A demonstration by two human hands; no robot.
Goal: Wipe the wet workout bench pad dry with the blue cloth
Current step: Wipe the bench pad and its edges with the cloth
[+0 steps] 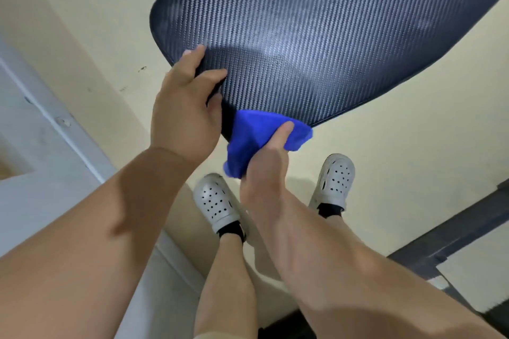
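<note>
The dark bench pad (316, 30), with a woven carbon-fibre pattern, fills the upper middle and right of the head view. My left hand (184, 107) grips its near left edge, thumb on top and fingers curled under. My right hand (267, 162) holds the bunched blue cloth (256, 140) against the pad's near rim, thumb pressing on the cloth. Part of the cloth hangs below the edge. A pale sheen shows across the pad's middle.
My two feet in white perforated clogs (217, 201) stand on the cream floor (399, 151) just below the pad. A white frame or sill (49, 129) runs along the left. A dark metal bar (454, 234) crosses the lower right.
</note>
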